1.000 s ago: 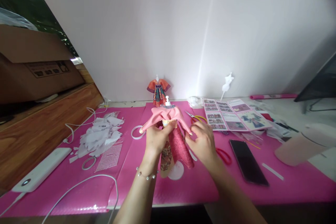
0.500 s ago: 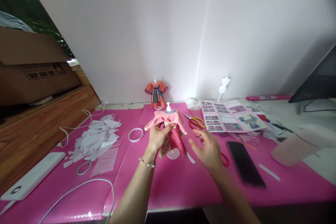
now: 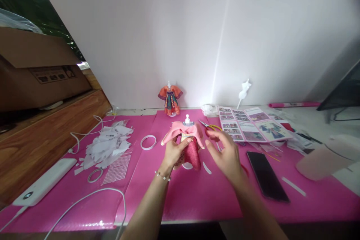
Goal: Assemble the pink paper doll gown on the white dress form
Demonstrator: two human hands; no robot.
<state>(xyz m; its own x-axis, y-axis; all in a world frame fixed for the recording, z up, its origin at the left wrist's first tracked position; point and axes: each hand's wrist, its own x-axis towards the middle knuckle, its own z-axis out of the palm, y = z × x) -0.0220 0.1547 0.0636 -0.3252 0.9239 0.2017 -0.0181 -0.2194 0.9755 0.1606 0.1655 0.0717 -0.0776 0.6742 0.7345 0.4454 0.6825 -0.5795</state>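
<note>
A small mannequin dressed in a pink robe with a red skirt stands on a white round base on the pink mat. My left hand grips the mannequin at its waist, thumb on the front. My right hand hovers just to the right of it, fingers spread and curled, holding nothing, close to the robe's right sleeve. A bead bracelet circles my left wrist.
A second dressed mannequin and a bare white one stand by the wall. Scissors, an instruction leaflet, a phone, tape rings, paper scraps, a power bank with cable lie around.
My right hand let go of the robe's sleeve and drew back to the right. The mannequin was set upright, farther from me, still held by my left hand.
</note>
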